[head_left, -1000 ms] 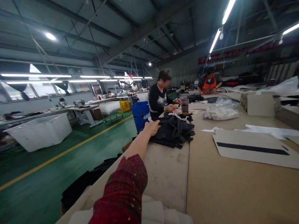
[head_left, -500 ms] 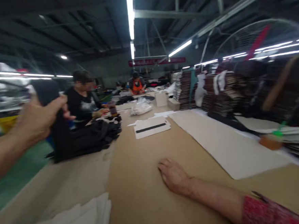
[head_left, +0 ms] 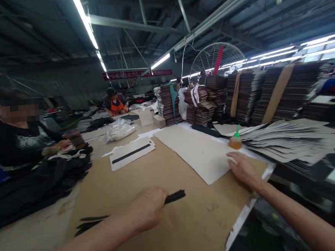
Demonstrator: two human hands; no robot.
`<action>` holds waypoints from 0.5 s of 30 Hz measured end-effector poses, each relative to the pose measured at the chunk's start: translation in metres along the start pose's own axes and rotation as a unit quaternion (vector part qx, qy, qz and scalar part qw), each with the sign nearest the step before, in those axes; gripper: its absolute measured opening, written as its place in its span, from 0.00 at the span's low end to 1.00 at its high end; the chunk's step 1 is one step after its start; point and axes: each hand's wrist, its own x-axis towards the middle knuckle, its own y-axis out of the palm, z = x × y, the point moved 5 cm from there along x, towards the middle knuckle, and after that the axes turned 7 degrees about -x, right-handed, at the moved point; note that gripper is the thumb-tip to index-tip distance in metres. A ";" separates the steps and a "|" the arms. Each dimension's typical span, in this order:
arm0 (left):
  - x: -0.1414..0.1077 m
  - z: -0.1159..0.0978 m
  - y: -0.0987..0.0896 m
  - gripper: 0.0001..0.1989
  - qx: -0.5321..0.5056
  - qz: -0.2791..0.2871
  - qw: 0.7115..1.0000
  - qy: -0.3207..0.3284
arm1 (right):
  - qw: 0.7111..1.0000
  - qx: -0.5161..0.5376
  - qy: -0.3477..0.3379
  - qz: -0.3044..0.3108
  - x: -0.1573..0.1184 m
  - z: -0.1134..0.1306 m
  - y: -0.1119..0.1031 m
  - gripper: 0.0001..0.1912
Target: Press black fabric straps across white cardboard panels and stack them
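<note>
My left hand [head_left: 152,207] is closed round a bundle of black strips [head_left: 175,196], held low over the brown table covering [head_left: 192,227]. The strips stick out on both sides of the fist. My right hand [head_left: 242,168] is at the near right corner of a large pale board [head_left: 192,148], thumb and fingers apart at its edge. Just beyond that hand stands a small bottle of amber liquid [head_left: 235,142] with a green nozzle. Further left lies a white card piece [head_left: 134,161] with a black strip across it.
Black cloth [head_left: 39,184] is heaped at the left beside a seated person [head_left: 15,132]. Fanned grey boards [head_left: 294,139] lie at the right, before tall tied stacks [head_left: 276,91]. A plastic bag [head_left: 120,129] sits further back, near a person in an orange apron [head_left: 117,106].
The view has swung right. My left hand has come down from the raised black cloth to the table with black strips. My right hand has moved right to the pale board's edge.
</note>
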 end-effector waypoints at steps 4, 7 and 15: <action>0.065 -0.049 0.027 0.22 -0.031 0.004 0.998 0.045 | 0.996 -0.055 0.065 0.021 0.020 -0.062 0.016 0.22; 0.107 -0.073 0.045 0.32 -0.066 0.001 0.997 0.050 | 0.992 -0.077 0.075 0.059 0.018 -0.068 0.027 0.22; 0.129 -0.086 0.073 0.35 -0.112 -0.032 0.992 0.045 | 0.994 -0.085 0.043 0.053 0.010 -0.064 0.027 0.20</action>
